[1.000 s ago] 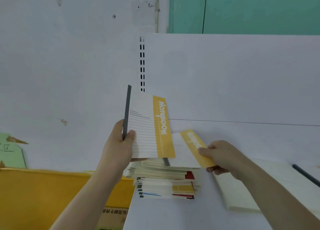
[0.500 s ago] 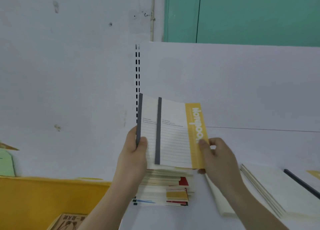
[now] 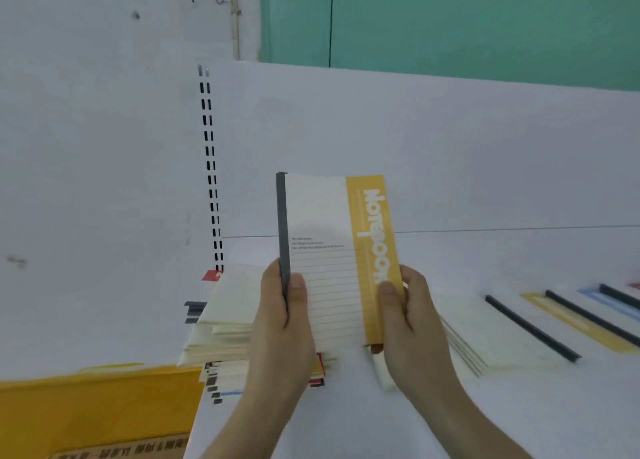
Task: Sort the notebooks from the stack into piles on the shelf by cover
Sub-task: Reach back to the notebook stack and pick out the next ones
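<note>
At the bottom left, nearest the camera, a yellow surface (image 3: 97, 410) meets the left edge of the white shelf (image 3: 346, 424), with a printed cardboard flap (image 3: 121, 450) showing below it. The shelf's bare white top runs forward between the two forearms and out to the right.

Above it, both hands hold yellow-striped notebooks (image 3: 332, 261) upright, cover toward the camera. How many notebooks are in that grip cannot be told. The left hand (image 3: 280, 323) grips the lower left edge, its thumb laid across the grey spine and its fingers hidden behind. The right hand (image 3: 407, 320) grips the lower right edge, thumb pressed on the yellow stripe just under the word printed there, fingers curled round the back. The notebooks stand clear of the shelf, over the stack.

Just behind and below the hands lies the stack (image 3: 221, 327) of unsorted notebooks, near the shelf's left edge, its cream pages fanned unevenly and red, grey and blue cover edges sticking out at its left and front.

To the right of the right hand a cream pile (image 3: 485, 334) with a dark spine lies flat. Beyond it a yellow-edged pile (image 3: 568, 323) and a blue-edged pile (image 3: 602, 299) sit side by side toward the right border, blurred.

Behind stands the shelf's white back panel (image 3: 450, 154), with a slotted upright (image 3: 209, 168) at its left edge, and a green door (image 3: 467, 19) above.
</note>
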